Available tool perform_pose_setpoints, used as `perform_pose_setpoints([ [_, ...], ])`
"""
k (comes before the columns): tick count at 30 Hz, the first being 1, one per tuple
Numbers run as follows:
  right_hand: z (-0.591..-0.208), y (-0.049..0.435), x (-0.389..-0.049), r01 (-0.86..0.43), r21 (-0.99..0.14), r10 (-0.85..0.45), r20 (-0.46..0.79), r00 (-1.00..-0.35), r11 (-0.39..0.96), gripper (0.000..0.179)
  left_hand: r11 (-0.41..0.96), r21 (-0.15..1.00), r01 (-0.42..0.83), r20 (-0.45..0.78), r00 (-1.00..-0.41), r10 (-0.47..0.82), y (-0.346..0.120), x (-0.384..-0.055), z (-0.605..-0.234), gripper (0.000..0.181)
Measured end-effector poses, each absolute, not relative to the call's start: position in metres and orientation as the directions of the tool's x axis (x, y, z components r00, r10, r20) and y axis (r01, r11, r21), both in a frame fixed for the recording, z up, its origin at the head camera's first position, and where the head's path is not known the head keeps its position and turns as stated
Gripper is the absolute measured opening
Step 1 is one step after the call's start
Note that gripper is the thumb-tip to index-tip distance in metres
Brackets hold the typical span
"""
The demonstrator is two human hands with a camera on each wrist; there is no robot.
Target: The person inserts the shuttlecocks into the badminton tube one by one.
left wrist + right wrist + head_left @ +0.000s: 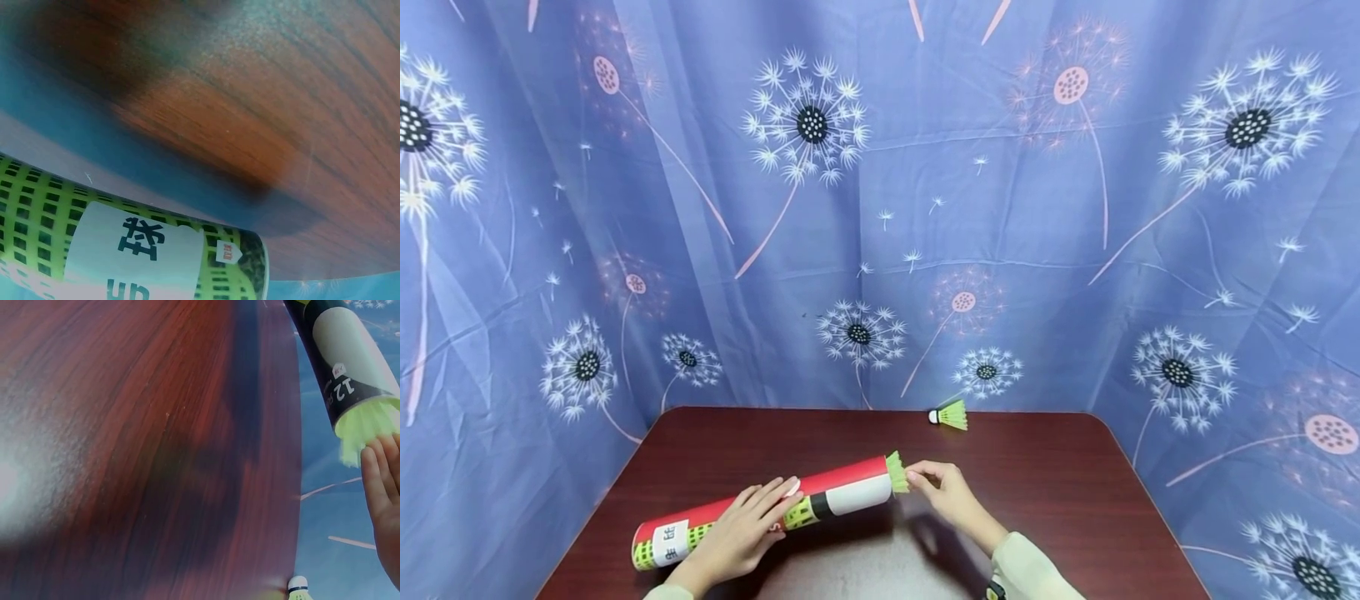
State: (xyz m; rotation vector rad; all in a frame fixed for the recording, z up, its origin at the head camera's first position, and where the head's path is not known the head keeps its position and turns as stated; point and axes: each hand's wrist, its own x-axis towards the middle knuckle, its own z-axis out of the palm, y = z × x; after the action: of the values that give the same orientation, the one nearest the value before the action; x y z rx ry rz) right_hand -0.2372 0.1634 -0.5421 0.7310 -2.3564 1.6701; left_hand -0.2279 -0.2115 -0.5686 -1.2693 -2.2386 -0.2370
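Note:
A red, white and green shuttlecock tube [850, 477] lies at a slant, its right end raised off the table. My left hand [737, 529] holds it around the middle, fingers over the top. From the open right end sticks the yellow-green skirt of a shuttlecock [897, 473]; its head is hidden inside the tube. My right hand [951, 497] pinches the skirt's edge between thumb and fingers. The right wrist view shows the fingers [370, 469] at the skirt by the tube's mouth. In the left wrist view only the tube's [134, 250] labelled far end appears, without the hand.
A second shuttlecock [950, 415], white-headed with a yellow-green skirt, lies on its side at the table's back edge. The dark red wooden table [1060, 500] has a bright reflection near the front. A blue dandelion-print curtain [910, 208] hangs behind and at both sides.

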Motion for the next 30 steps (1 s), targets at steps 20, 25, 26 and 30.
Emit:
perform_pose_setpoints([
  [20, -0.552, 0.158, -0.239, -0.582, -0.776, -0.266, 0.523, -0.81, 0.245, 0.004, 0.534, -0.122, 0.837, 0.541, -0.395, 0.742, -0.211, -0.228, -0.568, 0.07],
  [25, -0.556, 0.154, -0.241, -0.649, -0.733, -0.283, 0.59, -0.756, 0.205, 0.01, 0.537, -0.137, 0.832, 0.539, -0.392, 0.745, -0.211, -0.227, -0.569, 0.074],
  [26, -0.556, 0.152, -0.24, -0.636, -0.742, -0.281, 0.577, -0.767, 0.21, 0.01, 0.537, -0.137, 0.833, 0.538, -0.392, 0.746, -0.211, -0.227, -0.57, 0.073],
  [30, -0.554, 0.147, -0.239, -0.557, -0.789, -0.268, 0.496, -0.826, 0.259, 0.004, 0.533, -0.128, 0.836, 0.539, -0.392, 0.745, -0.21, -0.227, -0.571, 0.068],
])
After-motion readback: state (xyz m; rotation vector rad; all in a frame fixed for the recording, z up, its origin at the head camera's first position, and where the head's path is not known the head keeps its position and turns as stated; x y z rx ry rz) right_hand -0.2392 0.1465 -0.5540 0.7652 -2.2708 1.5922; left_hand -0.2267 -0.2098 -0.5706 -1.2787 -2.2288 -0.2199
